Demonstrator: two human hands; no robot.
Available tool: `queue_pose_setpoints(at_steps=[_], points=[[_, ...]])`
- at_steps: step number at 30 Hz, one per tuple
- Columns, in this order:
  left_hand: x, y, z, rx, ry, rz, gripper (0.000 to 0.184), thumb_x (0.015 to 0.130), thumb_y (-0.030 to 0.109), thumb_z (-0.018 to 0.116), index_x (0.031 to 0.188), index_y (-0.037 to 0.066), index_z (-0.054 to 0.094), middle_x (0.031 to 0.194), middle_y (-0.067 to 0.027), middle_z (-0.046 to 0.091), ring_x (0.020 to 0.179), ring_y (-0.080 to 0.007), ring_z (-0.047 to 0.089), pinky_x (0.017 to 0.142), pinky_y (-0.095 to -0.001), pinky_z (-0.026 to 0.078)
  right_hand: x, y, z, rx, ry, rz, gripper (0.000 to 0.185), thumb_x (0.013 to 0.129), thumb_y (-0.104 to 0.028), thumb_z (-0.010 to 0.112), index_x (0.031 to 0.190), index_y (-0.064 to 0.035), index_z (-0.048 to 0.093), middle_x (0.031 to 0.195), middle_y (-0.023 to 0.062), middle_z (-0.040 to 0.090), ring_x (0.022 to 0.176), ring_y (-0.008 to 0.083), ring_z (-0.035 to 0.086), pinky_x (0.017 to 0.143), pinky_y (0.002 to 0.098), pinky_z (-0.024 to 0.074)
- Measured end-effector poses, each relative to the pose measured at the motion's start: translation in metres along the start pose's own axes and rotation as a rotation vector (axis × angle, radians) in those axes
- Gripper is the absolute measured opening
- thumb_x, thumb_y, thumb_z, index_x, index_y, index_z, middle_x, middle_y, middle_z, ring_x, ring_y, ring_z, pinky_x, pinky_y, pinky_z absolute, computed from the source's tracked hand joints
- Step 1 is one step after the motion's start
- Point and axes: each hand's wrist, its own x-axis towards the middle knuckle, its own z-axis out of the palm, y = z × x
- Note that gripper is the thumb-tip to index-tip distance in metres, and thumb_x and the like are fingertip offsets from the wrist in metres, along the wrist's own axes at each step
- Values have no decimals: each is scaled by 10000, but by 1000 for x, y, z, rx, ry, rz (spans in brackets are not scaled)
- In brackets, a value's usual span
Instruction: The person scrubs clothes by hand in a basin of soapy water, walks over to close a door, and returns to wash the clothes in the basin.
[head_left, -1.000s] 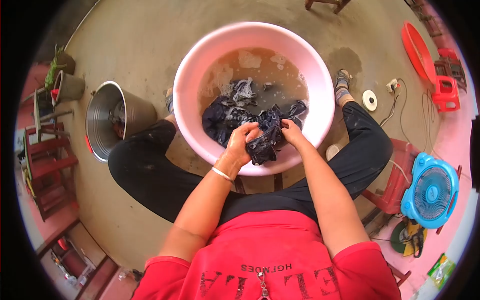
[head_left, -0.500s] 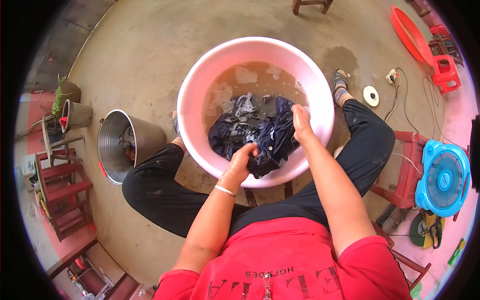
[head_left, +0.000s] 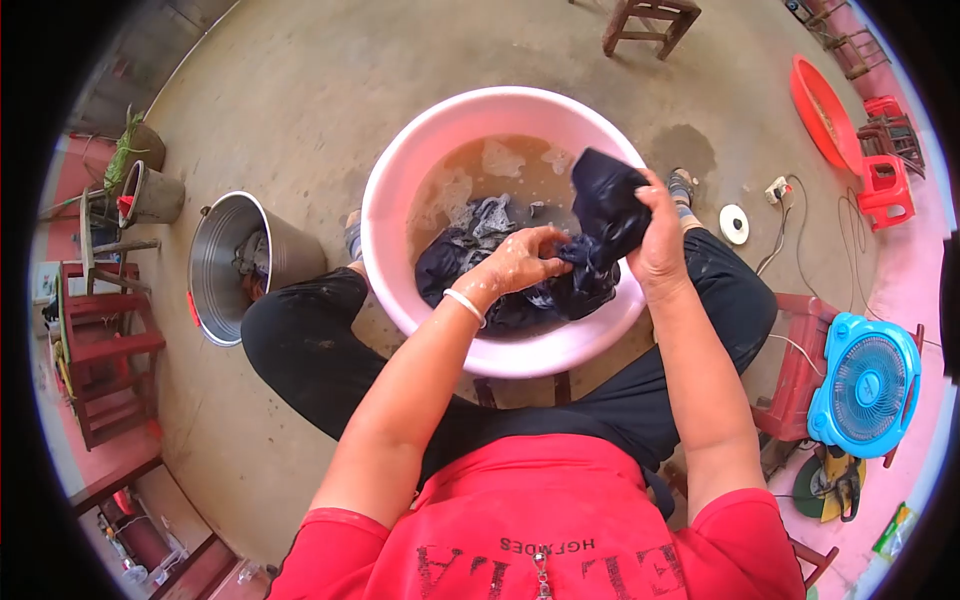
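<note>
A pink basin (head_left: pixel 395 290) of brownish, soapy water sits between my legs, with wet dark cloth in it. My right hand (head_left: pixel 660 228) grips one end of the dark cloth (head_left: pixel 605 205) and holds it raised over the basin's right side. My left hand (head_left: pixel 525 262), with a white bangle at the wrist, pinches the same cloth lower down, near the middle of the basin. The rest of the cloth lies bunched in the water, and a greyish, foamy piece (head_left: pixel 490 217) shows behind my left hand.
At the left stands a metal bucket (head_left: pixel 290 245) with cloth inside. A blue fan (head_left: pixel 865 385) is at the right by a red stool (head_left: pixel 800 345). Cords, a white round lid (head_left: pixel 734 225) and a red basin (head_left: pixel 825 115) are farther right. A wooden stool (head_left: pixel 650 22) stands ahead.
My right hand has lifted its end of the dark cloth up and to the right. My left hand has moved up and right and now pinches the cloth. The view has shifted slightly.
</note>
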Motion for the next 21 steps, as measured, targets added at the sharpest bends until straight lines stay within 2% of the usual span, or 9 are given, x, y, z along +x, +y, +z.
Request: queue_pose_setpoints(at_steps=[1,4,6,9,13,16,18,19,21], points=[[-5,3,6,-142,162,39,373,787,200,746,1083,2,638,784,-63,640,723,-169,592,669,-346,474,3,-7,-7,-23,97,-75,273,844,-169,474,1058,-23,560,972,68,608,895,181,617,833,333,516],[-31,40,-6,262,376,121,304,795,200,734,1012,2,658,771,-100,618,713,-210,595,679,-339,477,19,0,-58,-58,472,-263,209,838,-150,489,964,-9,580,884,33,540,806,133,510,775,267,428],[-43,49,-9,360,486,201,235,810,210,710,881,-5,647,804,-143,598,733,-285,584,675,-367,462,19,17,-86,-64,485,-250,235,843,-146,496,1004,4,577,875,25,510,798,121,465,768,249,390],[-49,37,-5,503,634,422,240,838,215,673,900,-10,618,841,-163,583,801,-317,569,727,-361,453,3,34,-82,-357,426,-100,278,864,-136,544,1081,37,563,870,15,543,779,93,488,722,231,412],[-50,19,-3,93,433,187,244,914,246,568,982,11,565,808,-70,537,775,-168,519,752,-323,427,-4,49,-99,-766,105,163,303,857,-130,600,1120,13,557,828,20,602,691,84,548,626,226,466],[-52,9,0,-94,344,72,245,926,268,555,899,25,564,812,-39,533,800,-124,495,759,-308,421,-15,50,-93,-444,3,361,269,866,-143,597,1105,-20,576,820,1,595,681,75,543,624,232,468],[-53,6,6,-468,292,-224,267,898,295,603,800,48,570,741,-11,511,726,-111,462,694,-284,407,-22,49,-84,-308,25,424,209,874,-144,587,1059,-48,597,820,-22,582,667,62,517,619,216,455],[-56,-2,-1,-183,168,-336,311,839,338,676,708,75,573,651,7,492,661,-107,459,627,-281,398,-24,51,-82,-211,39,427,191,869,-141,583,1037,-52,603,812,-27,578,667,60,516,625,213,453],[-63,-13,-2,-90,116,-381,318,832,321,709,668,108,539,634,49,443,631,-79,406,586,-265,340,-28,58,-86,-110,60,439,173,865,-138,579,1014,-57,608,804,-31,574,667,59,515,631,209,451]])
